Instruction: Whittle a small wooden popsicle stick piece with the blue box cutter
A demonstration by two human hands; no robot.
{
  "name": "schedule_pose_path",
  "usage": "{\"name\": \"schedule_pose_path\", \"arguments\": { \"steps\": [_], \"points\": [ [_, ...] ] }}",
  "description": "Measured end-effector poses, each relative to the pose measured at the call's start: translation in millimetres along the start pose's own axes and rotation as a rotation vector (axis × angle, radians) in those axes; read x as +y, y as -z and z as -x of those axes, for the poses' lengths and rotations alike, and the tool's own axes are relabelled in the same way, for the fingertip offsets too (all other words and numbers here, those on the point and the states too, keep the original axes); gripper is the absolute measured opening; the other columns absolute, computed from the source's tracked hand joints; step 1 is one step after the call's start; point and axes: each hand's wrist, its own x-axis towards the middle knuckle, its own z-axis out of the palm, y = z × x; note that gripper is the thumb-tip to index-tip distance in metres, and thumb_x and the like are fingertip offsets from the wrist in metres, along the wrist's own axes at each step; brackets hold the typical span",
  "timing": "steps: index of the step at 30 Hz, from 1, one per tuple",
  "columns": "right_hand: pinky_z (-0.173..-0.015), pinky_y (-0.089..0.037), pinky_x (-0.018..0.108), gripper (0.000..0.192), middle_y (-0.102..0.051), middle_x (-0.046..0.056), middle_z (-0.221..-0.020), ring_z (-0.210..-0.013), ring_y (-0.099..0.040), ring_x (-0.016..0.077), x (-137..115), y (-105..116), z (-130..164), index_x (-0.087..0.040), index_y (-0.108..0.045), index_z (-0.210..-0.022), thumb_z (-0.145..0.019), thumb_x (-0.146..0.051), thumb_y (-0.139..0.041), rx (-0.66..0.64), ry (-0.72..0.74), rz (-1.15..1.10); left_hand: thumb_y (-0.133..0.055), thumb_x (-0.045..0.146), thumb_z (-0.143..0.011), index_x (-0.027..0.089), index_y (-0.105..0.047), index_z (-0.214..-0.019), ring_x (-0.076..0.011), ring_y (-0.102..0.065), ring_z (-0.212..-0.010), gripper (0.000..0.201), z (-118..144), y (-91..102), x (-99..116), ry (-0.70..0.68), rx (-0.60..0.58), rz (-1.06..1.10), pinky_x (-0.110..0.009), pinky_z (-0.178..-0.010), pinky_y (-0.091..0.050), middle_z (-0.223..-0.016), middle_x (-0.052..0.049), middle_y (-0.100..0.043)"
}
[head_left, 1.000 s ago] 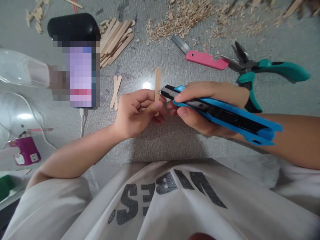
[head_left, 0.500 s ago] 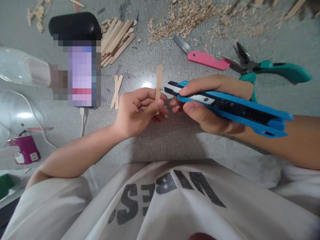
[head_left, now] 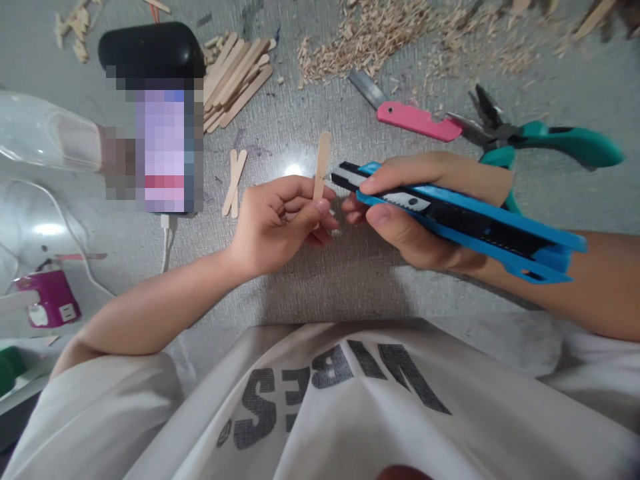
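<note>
My left hand (head_left: 285, 223) pinches the lower end of a wooden craft stick (head_left: 323, 157) between thumb and fingers, holding it upright in the picture. A small dark nick shows on the stick about two thirds of the way down. Around a blue utility knife (head_left: 465, 217) my right hand (head_left: 425, 207) is closed, thumb and forefinger near its front end. The knife's short blade tip points left, at the nick; whether it touches the wood is hard to tell. Left of my left hand, two craft sticks (head_left: 234, 183) lie crossed on the table.
A pile of craft sticks (head_left: 237, 80) lies beyond my left hand, beside a black case (head_left: 153, 53) and a blurred phone (head_left: 163, 147) on a cable. Wood shavings (head_left: 370, 40), a pink-handled knife (head_left: 417, 120) and green-handled pliers (head_left: 560, 140) lie at the back right.
The craft stick has tilted slightly to the right. The utility knife has shifted a little right, its rear end dipping lower in the picture. Both hands keep their grips.
</note>
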Motion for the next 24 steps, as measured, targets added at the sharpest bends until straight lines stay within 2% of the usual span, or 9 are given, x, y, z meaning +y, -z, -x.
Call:
{"name": "schedule_pose_path", "arguments": {
  "steps": [4, 7, 13, 16, 20, 24],
  "points": [
    [-0.076, -0.073, 0.041, 0.02, -0.089, 0.0, -0.101, -0.082, -0.086, 0.0243, -9.1, -1.1, -6.2, -0.035, -0.081, -0.119, -0.101, -0.027, -0.075, -0.02, 0.099, 0.022, -0.087, 0.063, -0.101, 0.019, -0.075, -0.101, -0.0166, -0.083, -0.065, 0.046, -0.1, -1.0, 0.1, 0.002, 0.012, -0.009, -0.023, -0.056, -0.071, -0.084, -0.004, -0.087],
    [-0.077, -0.073, 0.038, 0.018, -0.089, 0.002, -0.103, -0.085, -0.086, 0.0241, -13.4, -1.6, -8.1, -0.032, -0.082, -0.113, -0.1, -0.023, -0.074, -0.027, 0.108, 0.09, -0.088, 0.063, -0.099, 0.019, -0.075, -0.099, -0.0159, -0.083, -0.064, 0.046, 0.1, -2.4, 1.3, 0.012, 0.024, -0.003, -0.023, -0.056, -0.071, -0.083, -0.003, -0.086],
    [-0.078, -0.073, 0.03, 0.019, -0.088, 0.003, -0.099, -0.084, -0.087, 0.0202, -9.8, -0.7, -13.3, -0.026, -0.078, -0.114, -0.097, -0.017, -0.074, -0.049, 0.252, 0.176, -0.09, 0.063, -0.098, 0.019, -0.074, -0.099, -0.0136, -0.08, -0.062, 0.047, 0.4, -5.1, 4.4, 0.02, 0.055, -0.001, -0.021, -0.056, -0.069, -0.08, -0.002, -0.085],
    [-0.076, -0.072, 0.027, 0.017, -0.086, 0.0, -0.093, -0.079, -0.085, 0.0174, -6.0, -2.7, -17.1, -0.027, -0.075, -0.111, -0.097, -0.017, -0.075, -0.07, 0.321, 0.18, -0.088, 0.063, -0.099, 0.019, -0.073, -0.096, -0.0136, -0.08, -0.063, 0.047, 1.0, -5.7, 3.8, 0.009, 0.06, -0.034, -0.021, -0.057, -0.069, -0.081, -0.003, -0.085],
    [-0.062, -0.065, 0.026, 0.011, -0.08, -0.002, -0.084, -0.067, -0.078, 0.0158, -4.1, -6.3, -17.1, -0.029, -0.073, -0.104, -0.099, -0.02, -0.071, -0.047, 0.388, 0.187, -0.083, 0.061, -0.104, 0.018, -0.073, -0.094, -0.0122, -0.078, -0.062, 0.045, 2.7, -5.6, -1.4, -0.05, 0.055, -0.095, -0.02, -0.056, -0.066, -0.084, -0.005, -0.085],
    [-0.058, -0.06, 0.029, 0.009, -0.077, -0.001, -0.08, -0.061, -0.071, 0.0155, -6.6, -8.1, -14.9, -0.03, -0.073, -0.103, -0.101, -0.023, -0.069, -0.037, 0.387, 0.263, -0.074, 0.06, -0.111, 0.018, -0.075, -0.096, -0.0105, -0.077, -0.061, 0.045, 4.1, -3.3, -7.9, -0.157, 0.036, -0.211, -0.019, -0.057, -0.061, -0.087, -0.005, -0.086]
  ]
}}
